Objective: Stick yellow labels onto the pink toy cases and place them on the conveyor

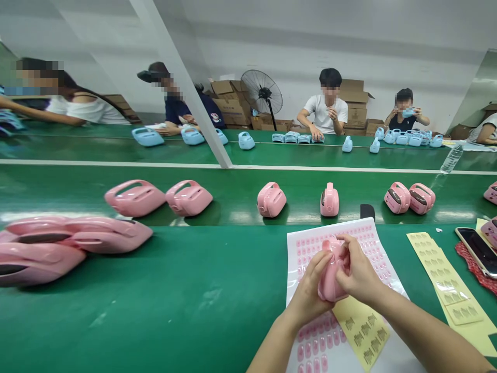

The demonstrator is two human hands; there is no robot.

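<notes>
My left hand (308, 292) is wrapped around a pink plastic case with a loop handle (330, 282), holding it tilted above the sheets. My right hand (359, 272) is closed at its upper right side, thumb and fingers pressed to the handle area; anything small between those fingertips is hidden. Beneath both hands lies a white sheet of pink oval stickers (316, 344), some spots on it bare. A yellow label sheet (363, 331) with dark print rests partly over it, under my right wrist.
Pink cases (77, 238) cluster at left; several more stand along the green conveyor belt (233, 202). More yellow label sheets (446, 280) and a phone (477, 251) lie at right. Past a white rail are blue cases (246, 140), a bottle (451, 158), seated co-workers (326, 111) and a slanted post (186, 83).
</notes>
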